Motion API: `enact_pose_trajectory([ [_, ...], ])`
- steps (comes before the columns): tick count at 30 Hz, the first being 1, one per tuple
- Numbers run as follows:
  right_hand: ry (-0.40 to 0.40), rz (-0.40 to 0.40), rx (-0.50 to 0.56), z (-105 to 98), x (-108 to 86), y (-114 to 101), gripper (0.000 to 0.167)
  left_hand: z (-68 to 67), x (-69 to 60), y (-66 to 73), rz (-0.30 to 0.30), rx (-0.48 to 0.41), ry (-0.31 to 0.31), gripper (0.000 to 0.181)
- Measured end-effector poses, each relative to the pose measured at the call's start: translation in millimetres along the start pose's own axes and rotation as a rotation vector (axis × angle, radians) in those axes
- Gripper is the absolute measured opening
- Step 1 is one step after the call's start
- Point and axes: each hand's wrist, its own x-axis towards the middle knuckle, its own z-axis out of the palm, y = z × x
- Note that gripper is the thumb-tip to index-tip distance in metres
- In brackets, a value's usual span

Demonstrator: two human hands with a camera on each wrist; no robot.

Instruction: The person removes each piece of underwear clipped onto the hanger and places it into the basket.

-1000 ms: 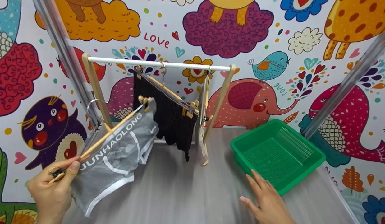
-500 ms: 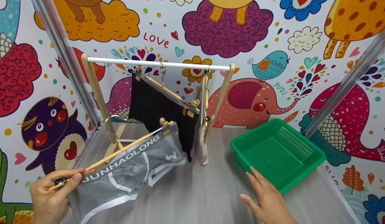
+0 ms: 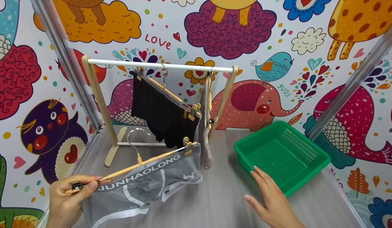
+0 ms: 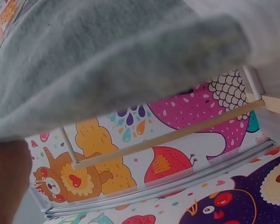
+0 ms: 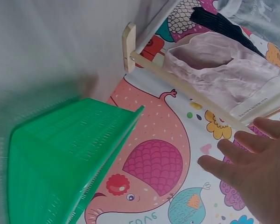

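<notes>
My left hand (image 3: 67,198) pinches the left end of a wooden clip hanger (image 3: 158,157) between thumb and fingers. Grey underpants (image 3: 180,179) with white trim and waistband lettering hang from it, tilted up to the right; the far corner is held by a clip. Much of the left wrist view is filled by blurred grey cloth (image 4: 107,74). Beside the green basket (image 3: 243,160), my right hand (image 3: 273,199) has its fingers extended and holds nothing. In the right wrist view its fingers (image 5: 233,170) are spread apart.
Behind stands a small rack (image 3: 120,63) with a white rail and wooden legs. A black ribbed garment (image 3: 164,114) and a pale garment (image 3: 207,148) hang there on clip hangers. Printed wall panels and metal posts (image 3: 357,76) border the grey table (image 3: 224,196).
My left hand has moved right with the hanger and underpants, which have lowered in front of the black garment. The right hand has stayed nearly still beside the basket.
</notes>
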Motion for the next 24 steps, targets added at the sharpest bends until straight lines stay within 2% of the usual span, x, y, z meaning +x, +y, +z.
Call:
enact_pose_trajectory([
  [4, 0.087, -0.089, 0.017, 1.2, 2.1, 0.4, 0.074, 7.7, 0.2, -9.8, 0.047, -0.01, -0.062, 0.03],
  [7, 0.114, -0.108, 0.019, 1.3, 5.0, -1.0, 0.075, 14.0, -0.2, -16.9, 0.057, -0.048, -0.095, 0.031],
  [15, 0.064, -0.076, 0.016, -6.2, 13.9, -13.8, 0.075, 33.1, 3.3, -36.1, 0.047, -0.1, -0.206, 0.036],
  [20, 0.061, -0.07, 0.055, -13.5, 20.6, -24.3, 0.074, 51.6, 7.4, -44.2, -0.004, -0.051, -0.219, 0.037],
  [24, 0.076, -0.089, 0.072, -17.9, 26.2, -29.7, 0.075, 62.1, 10.1, -51.8, -0.029, -0.063, -0.246, 0.036],
])
